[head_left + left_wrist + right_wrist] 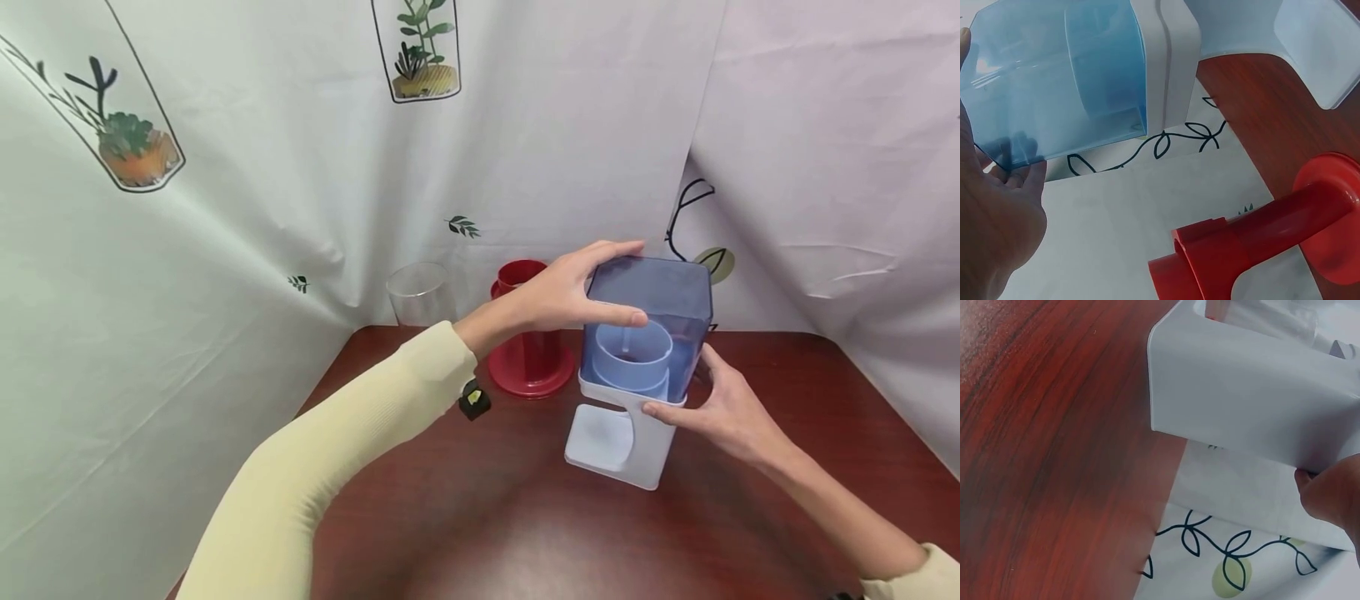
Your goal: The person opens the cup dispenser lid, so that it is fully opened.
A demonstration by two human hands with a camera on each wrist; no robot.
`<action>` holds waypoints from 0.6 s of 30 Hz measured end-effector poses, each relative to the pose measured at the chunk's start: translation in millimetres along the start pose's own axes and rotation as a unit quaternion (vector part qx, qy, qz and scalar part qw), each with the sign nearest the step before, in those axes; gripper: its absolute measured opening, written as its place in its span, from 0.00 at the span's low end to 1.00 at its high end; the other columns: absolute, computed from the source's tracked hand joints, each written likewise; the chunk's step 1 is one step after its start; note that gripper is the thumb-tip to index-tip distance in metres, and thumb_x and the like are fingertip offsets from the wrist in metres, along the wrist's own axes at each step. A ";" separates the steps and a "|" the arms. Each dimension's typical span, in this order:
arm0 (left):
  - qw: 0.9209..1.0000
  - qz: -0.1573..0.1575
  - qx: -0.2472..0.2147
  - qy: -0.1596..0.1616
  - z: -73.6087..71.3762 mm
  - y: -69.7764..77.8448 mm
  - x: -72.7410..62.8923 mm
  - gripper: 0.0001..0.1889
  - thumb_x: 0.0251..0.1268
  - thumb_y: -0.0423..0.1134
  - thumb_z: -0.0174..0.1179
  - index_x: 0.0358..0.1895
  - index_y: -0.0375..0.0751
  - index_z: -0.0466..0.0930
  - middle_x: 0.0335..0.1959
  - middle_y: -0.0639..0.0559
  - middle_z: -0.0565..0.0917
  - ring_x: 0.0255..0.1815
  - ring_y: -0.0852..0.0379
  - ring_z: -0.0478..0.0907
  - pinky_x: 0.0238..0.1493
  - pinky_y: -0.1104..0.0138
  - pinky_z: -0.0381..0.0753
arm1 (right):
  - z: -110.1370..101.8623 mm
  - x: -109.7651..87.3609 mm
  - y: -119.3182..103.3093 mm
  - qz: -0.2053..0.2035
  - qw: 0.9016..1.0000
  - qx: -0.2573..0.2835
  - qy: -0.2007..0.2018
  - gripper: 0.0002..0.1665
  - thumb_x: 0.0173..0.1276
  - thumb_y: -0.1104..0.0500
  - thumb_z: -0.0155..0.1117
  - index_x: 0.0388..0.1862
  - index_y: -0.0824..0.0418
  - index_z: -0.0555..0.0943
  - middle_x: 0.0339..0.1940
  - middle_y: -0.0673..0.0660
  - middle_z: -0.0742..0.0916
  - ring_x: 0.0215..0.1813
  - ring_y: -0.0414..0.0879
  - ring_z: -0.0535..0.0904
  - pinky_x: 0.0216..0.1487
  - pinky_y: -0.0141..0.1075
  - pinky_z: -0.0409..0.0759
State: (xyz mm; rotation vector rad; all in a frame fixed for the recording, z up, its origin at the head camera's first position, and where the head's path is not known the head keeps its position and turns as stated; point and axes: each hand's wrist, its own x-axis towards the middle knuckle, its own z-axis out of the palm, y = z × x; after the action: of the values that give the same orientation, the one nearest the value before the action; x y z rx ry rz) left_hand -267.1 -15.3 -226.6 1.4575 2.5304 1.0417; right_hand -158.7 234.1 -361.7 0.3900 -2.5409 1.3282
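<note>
A white dispenser-like stand [651, 450], with a see-through blue box-shaped cover [652, 283] on top, is between both hands. Through the cover a round cup-shaped part [633, 357] shows. My left hand [573, 292] grips the cover's upper end, thumb on the near side and fingers over the far side. In the left wrist view, fingertips show through the blue wall [1035, 81]. My right hand [731, 412] holds the white body just below the cover, thumb in front and the other fingers partly hidden behind. The stand leans; whether its foot touches the table I cannot tell.
A red stand [531, 371] with a round foot and upright tube is behind my left forearm. Left of it stands a clear cylinder [418, 292]. A small black block [474, 402] appears by my left cuff. Printed curtains [540, 150] hang behind the brown table [465, 517].
</note>
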 end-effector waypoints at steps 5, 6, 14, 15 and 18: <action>1.000 0.001 -0.011 0.000 0.0 -0.1 -4.2 0.48 0.61 0.60 0.71 0.84 0.58 0.61 0.75 0.62 0.70 0.69 0.69 0.68 0.67 0.67 0.74 | 1.3 -1.0 -0.5 -0.005 1.000 0.011 -0.002 0.54 0.62 0.53 0.84 0.82 0.54 0.64 0.64 0.58 0.83 0.54 0.35 0.81 0.49 0.32 0.85; 1.000 0.000 -0.013 0.000 0.2 0.0 -4.8 0.49 0.61 0.60 0.71 0.84 0.58 0.61 0.76 0.63 0.69 0.69 0.69 0.67 0.67 0.66 0.74 | 1.6 -1.2 -0.5 -0.007 1.000 0.014 -0.003 0.54 0.62 0.54 0.84 0.82 0.54 0.64 0.64 0.58 0.83 0.54 0.34 0.81 0.49 0.31 0.84; 1.000 -0.001 -0.013 0.007 1.6 0.8 -6.3 0.48 0.59 0.60 0.72 0.84 0.58 0.62 0.76 0.63 0.69 0.71 0.70 0.66 0.70 0.63 0.73 | 3.1 -1.8 0.0 -0.019 0.999 0.040 -0.007 0.54 0.62 0.57 0.83 0.82 0.53 0.63 0.64 0.56 0.82 0.55 0.36 0.81 0.47 0.31 0.86; 1.000 0.000 -0.014 0.008 1.7 0.8 -6.4 0.48 0.60 0.60 0.72 0.84 0.58 0.62 0.76 0.63 0.69 0.70 0.70 0.66 0.69 0.64 0.74 | 3.4 -1.7 0.0 -0.020 0.999 0.044 -0.009 0.54 0.62 0.57 0.83 0.82 0.53 0.63 0.64 0.56 0.82 0.55 0.36 0.81 0.47 0.32 0.86; 1.000 0.001 -0.012 0.011 1.9 1.0 -6.5 0.48 0.60 0.60 0.71 0.83 0.57 0.63 0.75 0.62 0.70 0.71 0.70 0.66 0.69 0.65 0.73 | 3.9 -1.6 0.1 -0.021 0.998 0.052 -0.010 0.54 0.63 0.58 0.83 0.82 0.52 0.62 0.64 0.55 0.81 0.55 0.38 0.82 0.47 0.34 0.87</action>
State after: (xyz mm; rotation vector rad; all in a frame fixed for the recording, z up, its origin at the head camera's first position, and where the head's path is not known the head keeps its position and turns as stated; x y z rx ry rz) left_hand -262.0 -19.0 -229.4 1.4502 2.5231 1.0899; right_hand -157.6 231.2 -364.5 0.4754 -2.4729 1.4511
